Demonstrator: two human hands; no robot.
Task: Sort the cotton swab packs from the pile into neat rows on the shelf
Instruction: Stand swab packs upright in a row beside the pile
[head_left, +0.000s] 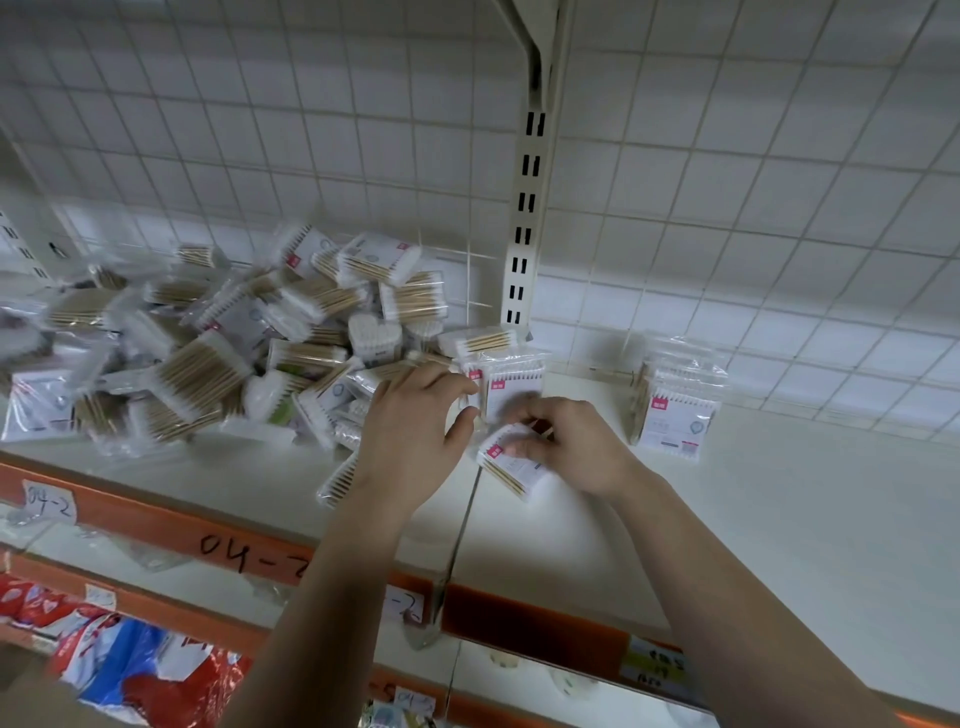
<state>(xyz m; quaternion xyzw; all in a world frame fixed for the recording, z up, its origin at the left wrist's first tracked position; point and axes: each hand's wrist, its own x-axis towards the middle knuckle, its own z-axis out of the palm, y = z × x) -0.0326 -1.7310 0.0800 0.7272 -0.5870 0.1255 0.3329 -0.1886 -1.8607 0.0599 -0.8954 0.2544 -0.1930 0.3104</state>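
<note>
A: Where's our swab pack (511, 465)?
B: We pinch it, tilted, in our right hand (576, 447), over the shelf (779, 519), just before a standing pack (514, 384).
A: And our left hand (410, 415)?
B: Its fingers are at that standing pack's edge. It's blurred, so we can't tell if it grips. The pile (234, 353) is to the left, the standing row (675, 405) to the right.

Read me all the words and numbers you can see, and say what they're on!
"04-2": white tag on the orange shelf edge, far left.
"04-", the rest behind the left arm: marker writing on that edge.
"-2": another white tag, its start hidden by the arm.
Red labels on the cotton swab packs, the yellow label: too blurred to read.
</note>
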